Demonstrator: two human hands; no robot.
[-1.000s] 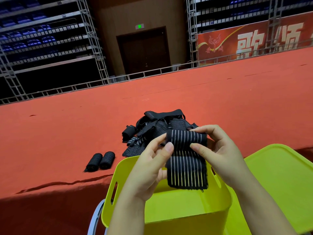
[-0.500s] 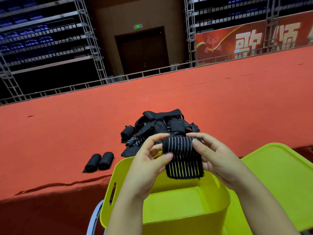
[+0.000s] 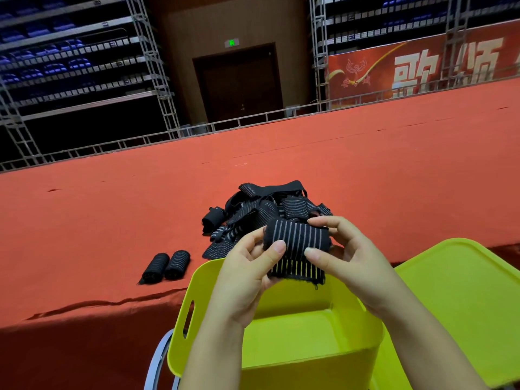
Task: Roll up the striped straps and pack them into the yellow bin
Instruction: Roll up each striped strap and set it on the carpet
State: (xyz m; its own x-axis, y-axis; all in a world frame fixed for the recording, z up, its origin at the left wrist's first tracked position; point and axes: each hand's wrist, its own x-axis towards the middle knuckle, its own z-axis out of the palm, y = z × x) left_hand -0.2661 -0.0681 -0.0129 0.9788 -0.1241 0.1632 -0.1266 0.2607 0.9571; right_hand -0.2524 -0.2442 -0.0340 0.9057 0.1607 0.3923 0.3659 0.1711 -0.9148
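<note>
Black striped fabric sits between your hands: a half-rolled strap [image 3: 298,243] held above the yellow bin [image 3: 281,347], its loose end hanging toward the bin's opening. Your left hand [image 3: 247,274] pinches the roll's left end, fingers curled around it, and your right hand [image 3: 346,257] grips the right end the same way. Behind it, a pile of loose straps [image 3: 253,215] lies on the red desk [image 3: 112,220]. Two rolled straps [image 3: 166,266] rest side by side, left of the pile.

Counts at the red table
Two rolled straps [image 3: 166,266], one half-rolled strap [image 3: 298,243], one loose heap [image 3: 261,209], one yellow bin [image 3: 281,347], two hands.
</note>
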